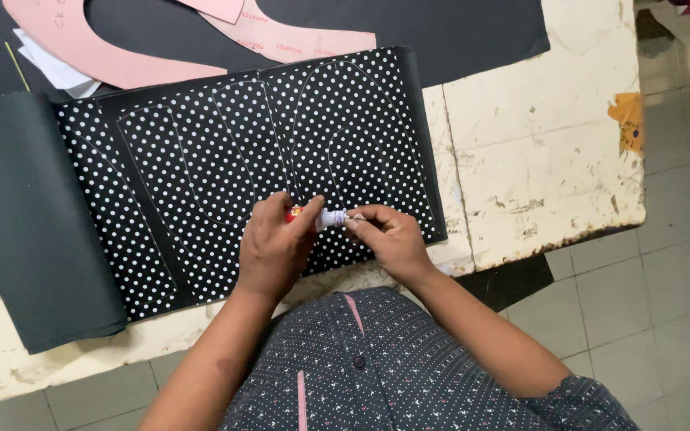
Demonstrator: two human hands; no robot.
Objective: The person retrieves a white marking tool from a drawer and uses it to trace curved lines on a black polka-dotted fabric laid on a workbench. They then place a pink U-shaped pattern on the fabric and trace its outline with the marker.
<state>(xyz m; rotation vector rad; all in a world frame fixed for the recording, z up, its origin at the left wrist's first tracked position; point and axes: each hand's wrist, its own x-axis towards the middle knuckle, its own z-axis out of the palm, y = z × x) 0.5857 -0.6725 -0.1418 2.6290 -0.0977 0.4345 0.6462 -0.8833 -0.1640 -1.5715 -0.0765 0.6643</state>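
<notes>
Your left hand [275, 246] is closed around the body of a small tube [319, 217], red at the covered end and white toward the tip. Your right hand [389, 238] pinches the tube's tip or cap between thumb and forefinger; whether the cap is on or off cannot be told, as the fingers [358, 215] cover it. The tube is held just above the near edge of the dotted sheet [225, 152], a black material with white dots that lies flat on the bench [545, 160].

Status of work, as judged from the layout:
- Curved outlines are already marked on the dotted sheet.
- No piece appears cut out.
- No substance from the tube shows on the sheet.

The pink templates [121, 48] lie at the far side on a plain black sheet [457, 32], well apart from your hands. A dark roll [25, 223] adjoins the dotted sheet on the left.
</notes>
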